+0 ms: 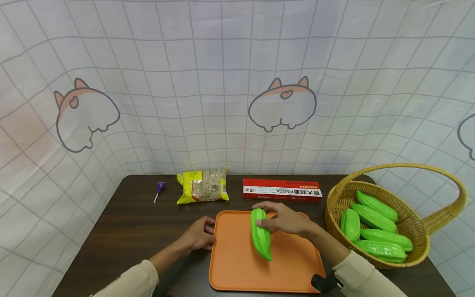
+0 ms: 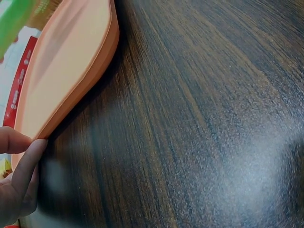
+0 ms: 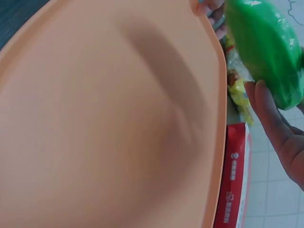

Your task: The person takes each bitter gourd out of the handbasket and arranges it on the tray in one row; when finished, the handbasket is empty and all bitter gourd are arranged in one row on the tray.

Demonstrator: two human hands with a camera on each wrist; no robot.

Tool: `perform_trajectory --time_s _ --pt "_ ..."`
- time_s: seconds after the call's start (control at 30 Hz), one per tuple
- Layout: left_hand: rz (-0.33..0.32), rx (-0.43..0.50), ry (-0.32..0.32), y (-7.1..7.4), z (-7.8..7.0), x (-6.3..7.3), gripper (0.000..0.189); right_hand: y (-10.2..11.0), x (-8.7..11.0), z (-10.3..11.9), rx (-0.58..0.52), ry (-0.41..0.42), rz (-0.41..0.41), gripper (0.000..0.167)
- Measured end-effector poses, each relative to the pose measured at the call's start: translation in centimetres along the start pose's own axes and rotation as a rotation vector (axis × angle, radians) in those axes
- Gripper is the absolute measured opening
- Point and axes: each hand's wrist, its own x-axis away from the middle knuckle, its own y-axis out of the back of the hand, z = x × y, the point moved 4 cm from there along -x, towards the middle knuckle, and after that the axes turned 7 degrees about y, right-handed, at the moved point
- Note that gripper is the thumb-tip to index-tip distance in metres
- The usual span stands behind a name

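Note:
My right hand (image 1: pixel 285 219) grips a bright green bitter melon (image 1: pixel 261 235) above the orange tray (image 1: pixel 233 268). In the right wrist view, thumb and fingers close round one end of the bitter melon (image 3: pixel 268 47), and its shadow falls on the tray. The left hand (image 1: pixel 198 235) is at the tray's left edge. Seen from the left wrist, its fingertips (image 2: pixel 35 147) pinch the tray's rim (image 2: pixel 90 71). More bitter melons (image 1: pixel 375 216) lie in a wicker basket (image 1: pixel 419 243) with a tall handle, right of the tray.
Behind the tray lies a red pasta box (image 1: pixel 282 190). A yellow-and-clear food bag (image 1: pixel 204 186) lies left of it, and a purple lollipop (image 1: pixel 160 187) farther left. The dark wooden table (image 1: pixel 130 231) ends at a white gridded cloth (image 1: pixel 208 103).

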Motion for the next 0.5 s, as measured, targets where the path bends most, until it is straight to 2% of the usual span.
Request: perform_trajectory --time_s 0.2,0.5 --pt "-0.008 -0.003 -0.002 0.0 0.0 0.0 0.057 -0.8 -1.3 -0.6 0.013 0.025 -0.025 0.055" --pt "-0.01 -0.002 -0.002 -0.1 0.0 0.1 0.057 -2.0 -3.1 -1.5 -0.009 -0.003 -0.043 0.053"
